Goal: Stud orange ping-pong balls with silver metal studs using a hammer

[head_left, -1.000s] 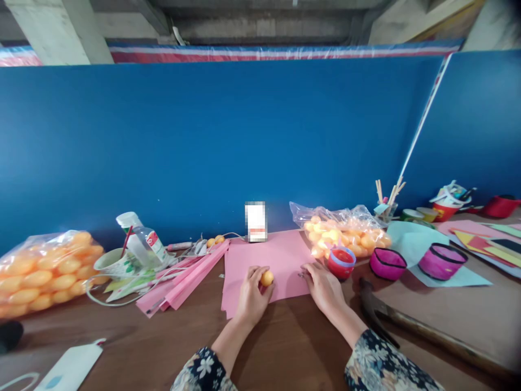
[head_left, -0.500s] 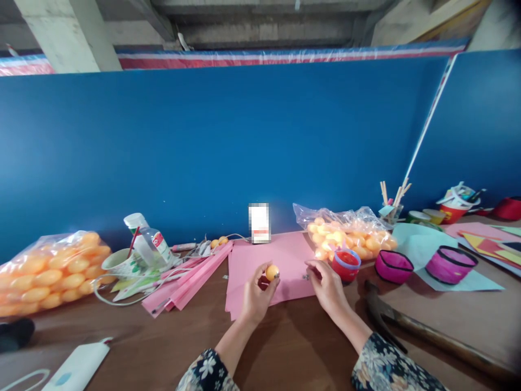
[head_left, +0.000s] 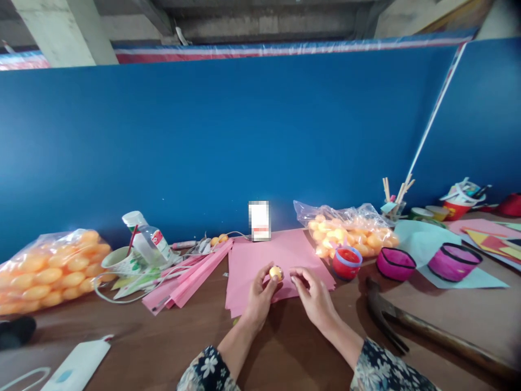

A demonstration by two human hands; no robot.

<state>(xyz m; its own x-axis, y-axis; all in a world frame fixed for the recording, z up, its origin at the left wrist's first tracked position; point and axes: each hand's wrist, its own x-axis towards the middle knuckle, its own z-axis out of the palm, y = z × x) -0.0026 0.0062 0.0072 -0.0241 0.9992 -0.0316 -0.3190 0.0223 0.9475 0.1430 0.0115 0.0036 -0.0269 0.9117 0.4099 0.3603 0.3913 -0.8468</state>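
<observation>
My left hand [head_left: 260,293] is closed round a small yellow-orange ball [head_left: 275,272], gripped between thumb and fingers above the pink paper [head_left: 280,247]. Some dark marks or bits show on the ball, too small to make out. Just to its right, my right hand [head_left: 312,296] is closed in a pinch, its fingertips close to the ball but apart from it. Something tiny and dark shows at those fingertips; its kind cannot be told. A red cup with a lilac rim [head_left: 347,263] stands beyond my right hand.
Bags of orange balls lie at left [head_left: 52,271] and back right [head_left: 350,233]. A hammer [head_left: 439,326] lies at right, near magenta fabric rings [head_left: 395,264]. Folded pink strips [head_left: 191,279], a plastic bottle [head_left: 148,241] and a white power bank [head_left: 77,364] are at left.
My right hand has moved left from the paper's right side towards the ball, its fingers now pinched. My left hand has raised the ball slightly and turned it.
</observation>
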